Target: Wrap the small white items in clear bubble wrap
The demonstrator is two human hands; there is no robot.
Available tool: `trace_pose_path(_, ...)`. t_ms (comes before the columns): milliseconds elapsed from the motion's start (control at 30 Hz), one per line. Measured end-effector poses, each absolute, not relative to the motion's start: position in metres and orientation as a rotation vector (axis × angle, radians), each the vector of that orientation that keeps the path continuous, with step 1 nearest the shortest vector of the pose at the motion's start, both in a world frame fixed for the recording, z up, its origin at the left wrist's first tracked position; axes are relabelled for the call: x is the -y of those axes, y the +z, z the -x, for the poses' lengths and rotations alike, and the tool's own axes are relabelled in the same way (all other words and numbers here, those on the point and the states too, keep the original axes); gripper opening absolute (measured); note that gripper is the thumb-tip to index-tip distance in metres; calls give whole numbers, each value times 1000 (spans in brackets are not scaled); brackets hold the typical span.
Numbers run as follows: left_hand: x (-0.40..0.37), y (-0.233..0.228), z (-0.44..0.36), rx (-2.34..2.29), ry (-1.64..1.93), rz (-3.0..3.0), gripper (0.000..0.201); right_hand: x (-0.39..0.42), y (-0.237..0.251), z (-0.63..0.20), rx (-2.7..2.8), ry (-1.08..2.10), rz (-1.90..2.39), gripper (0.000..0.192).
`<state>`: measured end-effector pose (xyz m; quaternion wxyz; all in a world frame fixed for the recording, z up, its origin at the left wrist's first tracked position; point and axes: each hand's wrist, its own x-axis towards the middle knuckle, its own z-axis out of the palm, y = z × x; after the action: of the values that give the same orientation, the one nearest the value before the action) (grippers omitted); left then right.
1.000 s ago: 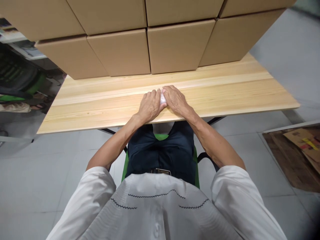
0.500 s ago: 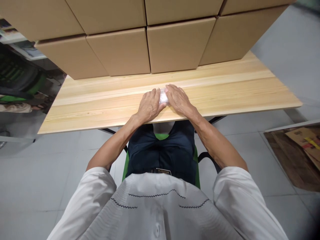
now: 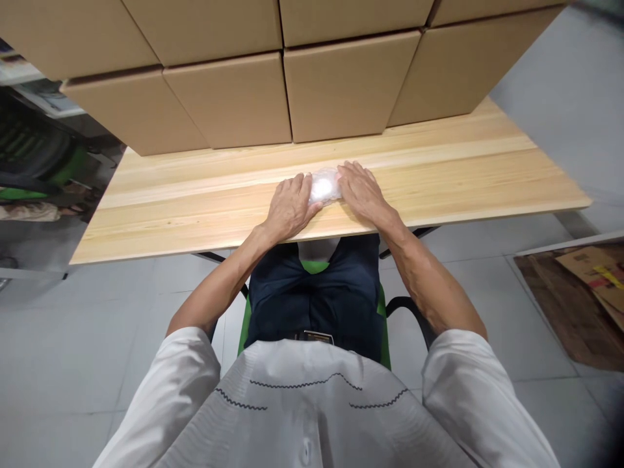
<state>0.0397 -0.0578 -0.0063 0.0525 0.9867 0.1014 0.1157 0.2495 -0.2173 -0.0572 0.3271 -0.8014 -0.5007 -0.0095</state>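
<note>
A small white packet in shiny clear plastic (image 3: pixel 325 186) lies on the wooden tabletop, between my two hands. My left hand (image 3: pixel 289 205) grips its left end, fingers close together and the thumb along the near edge. At the other end, my right hand (image 3: pixel 361 192) holds the packet's edge, its fingers pressed together and pointing away from me. Both palms face down, hiding the packet's ends. The contents cannot be made out through the glare.
Stacked cardboard boxes (image 3: pixel 336 84) form a wall along the back of the wooden table (image 3: pixel 463 175). To the left is a dark chair with green parts (image 3: pixel 43 143). Flattened brown cardboard (image 3: pixel 560 305) lies on the floor at right. I sit on a green chair (image 3: pixel 246 318).
My right hand has moved a little to the right, away from my left hand. More of the shiny packet now shows between them. My left hand has stayed almost still.
</note>
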Motion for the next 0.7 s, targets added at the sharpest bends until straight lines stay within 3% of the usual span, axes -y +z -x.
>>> trace_pose_path(133,59,-5,-38,-307,337,-2990,75,225,-37,-253,1251,-127,2072,91)
trace_pose_path(333,60,-6,-39,-285,373,-2991,75,209,0,-211,1517,-85,2006,79)
trace_pose_path(700,56,-24,-46,-269,431,-2978,74,206,-25,-204,1601,-112,1937,76)
